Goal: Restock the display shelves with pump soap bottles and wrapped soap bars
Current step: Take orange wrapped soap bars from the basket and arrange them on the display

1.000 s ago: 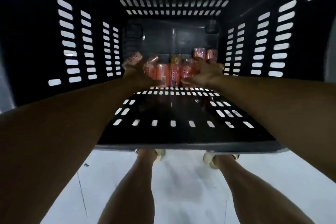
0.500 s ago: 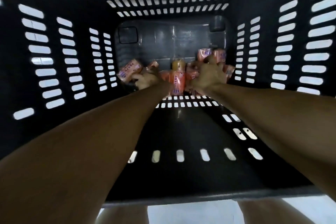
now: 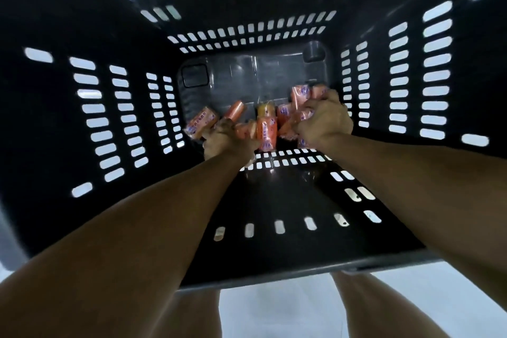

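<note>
The left hand [image 3: 227,141] and the right hand [image 3: 325,121] (at 3 o'clock of it) each clutched wrapped soap bars [image 3: 265,133]; these seemed light, firm and slippery-wrapped, best gripped across their flat sides.

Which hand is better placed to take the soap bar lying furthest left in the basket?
Left hand: it sits right beside that soap bar, seemingly touching it. The right hand is across the pile, gripping wrapped bars near the right wall of the basket.
</note>
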`<control>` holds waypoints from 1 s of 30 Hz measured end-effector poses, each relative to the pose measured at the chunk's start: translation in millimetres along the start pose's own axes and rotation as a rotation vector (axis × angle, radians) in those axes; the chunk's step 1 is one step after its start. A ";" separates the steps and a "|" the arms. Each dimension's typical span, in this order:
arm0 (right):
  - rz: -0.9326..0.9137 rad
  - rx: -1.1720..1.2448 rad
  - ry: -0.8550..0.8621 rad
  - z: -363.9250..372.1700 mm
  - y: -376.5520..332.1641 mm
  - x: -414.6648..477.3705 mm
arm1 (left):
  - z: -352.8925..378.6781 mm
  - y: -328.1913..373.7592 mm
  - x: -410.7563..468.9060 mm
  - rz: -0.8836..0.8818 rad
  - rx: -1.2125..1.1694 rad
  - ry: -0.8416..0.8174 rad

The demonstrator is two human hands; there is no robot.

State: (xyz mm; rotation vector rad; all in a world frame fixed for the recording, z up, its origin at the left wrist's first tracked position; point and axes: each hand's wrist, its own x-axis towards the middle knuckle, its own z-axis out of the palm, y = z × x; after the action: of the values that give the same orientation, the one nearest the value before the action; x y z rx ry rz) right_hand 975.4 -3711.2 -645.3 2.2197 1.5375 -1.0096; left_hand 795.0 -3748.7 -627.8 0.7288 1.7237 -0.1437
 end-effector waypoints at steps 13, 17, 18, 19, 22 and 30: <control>0.162 0.808 0.030 -116.0 -29.1 -81.2 | -37.0 36.9 -94.5 0.005 -0.298 0.255; 0.040 1.013 0.115 -206.8 -67.6 -151.9 | -76.7 95.4 -179.2 0.097 -0.608 0.299; 0.019 1.067 0.137 -233.5 -78.3 -171.2 | -90.5 113.5 -204.4 0.138 -0.679 0.304; -0.008 1.123 0.152 -258.6 -87.8 -189.7 | -104.0 128.9 -230.1 0.183 -0.743 0.314; -0.147 1.240 0.187 -357.1 -124.0 -253.0 | -160.3 176.9 -324.1 0.321 -0.926 0.313; -0.594 1.395 0.180 -606.3 -221.9 -402.3 | -308.5 279.2 -559.1 0.800 -0.896 0.509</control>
State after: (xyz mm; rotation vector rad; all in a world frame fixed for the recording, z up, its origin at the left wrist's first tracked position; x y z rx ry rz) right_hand 934.9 -3567.5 100.6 2.5927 1.8914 -2.7845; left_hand 745.7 -3602.6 51.8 0.7246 1.5789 1.3715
